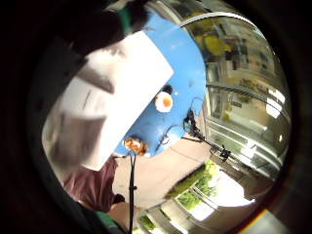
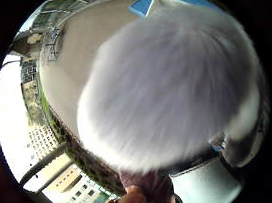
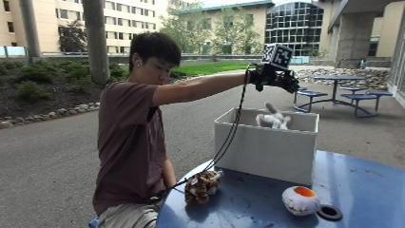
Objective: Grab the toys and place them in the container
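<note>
Toys are seen at three places in the outside view. A white plush toy (image 3: 273,118) is seen at the open top of the white container (image 3: 265,149), its ears and upper body showing above the rim; whether it is resting inside or in mid-air cannot be told. A striped orange-and-brown plush toy (image 3: 201,186) is lying on the blue round table (image 3: 367,183), near the edge closest to the seated person and just in front of the container's near corner. A white round toy with an orange top (image 3: 300,200) is sitting on the table in front of the container, with a small black ring (image 3: 329,212) just beside it.

The gloved right hand (image 3: 277,78) is held out at arm's length, directly above the container and well apart from the white plush below it. The fingers are seen spread and pointing downward, with nothing held between them.

In the thumb side palm view, white fur (image 2: 169,87) fills most of the field, with a corner of the blue table at its edge. In the little finger side palm view, the container (image 1: 112,97), the orange-topped toy (image 1: 164,101) and the striped toy (image 1: 134,144) are visible on the table (image 1: 190,73).
</note>
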The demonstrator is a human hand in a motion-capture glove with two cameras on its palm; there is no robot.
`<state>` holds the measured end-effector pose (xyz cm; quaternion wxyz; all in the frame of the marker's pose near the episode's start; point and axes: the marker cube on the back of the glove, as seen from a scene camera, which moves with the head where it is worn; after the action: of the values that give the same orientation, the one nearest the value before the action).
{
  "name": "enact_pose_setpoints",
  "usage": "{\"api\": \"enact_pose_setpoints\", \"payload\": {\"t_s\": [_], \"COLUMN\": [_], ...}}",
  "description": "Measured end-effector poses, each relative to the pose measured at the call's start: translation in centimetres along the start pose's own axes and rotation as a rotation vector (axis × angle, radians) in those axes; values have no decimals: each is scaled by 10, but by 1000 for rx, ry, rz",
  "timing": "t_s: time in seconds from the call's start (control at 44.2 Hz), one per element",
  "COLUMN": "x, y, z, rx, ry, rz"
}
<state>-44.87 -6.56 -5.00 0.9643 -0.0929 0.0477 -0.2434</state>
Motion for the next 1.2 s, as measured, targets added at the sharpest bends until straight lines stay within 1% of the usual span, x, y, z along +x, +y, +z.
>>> {"api": "enact_pose_setpoints", "payload": {"t_s": [0.159, 0.272, 0.362, 0.385, 0.498, 0.544, 0.589, 0.611, 0.702, 0.815, 0.906, 1.019, 1.132, 1.2], "x": [41, 72, 134, 145, 168, 188, 209, 220, 262, 282, 269, 225, 208, 190], "y": [27, 53, 96, 108, 159, 185, 213, 226, 262, 287, 280, 254, 231, 217], "z": [0, -6, 0, -1, -9, -5, 5, 12, 57, 135, 215, 302, 359, 384], "rx": [93, 131, 136, 140, 159, 176, 198, 204, 172, 117, 60, -36, -148, -188], "ry": [3, -2, 63, 61, -7, -38, -86, -102, -75, -46, -59, -79, 50, -21], "rz": [3, 69, 74, 97, 326, 367, 369, 380, 508, 499, 441, 275, 224, 172]}}
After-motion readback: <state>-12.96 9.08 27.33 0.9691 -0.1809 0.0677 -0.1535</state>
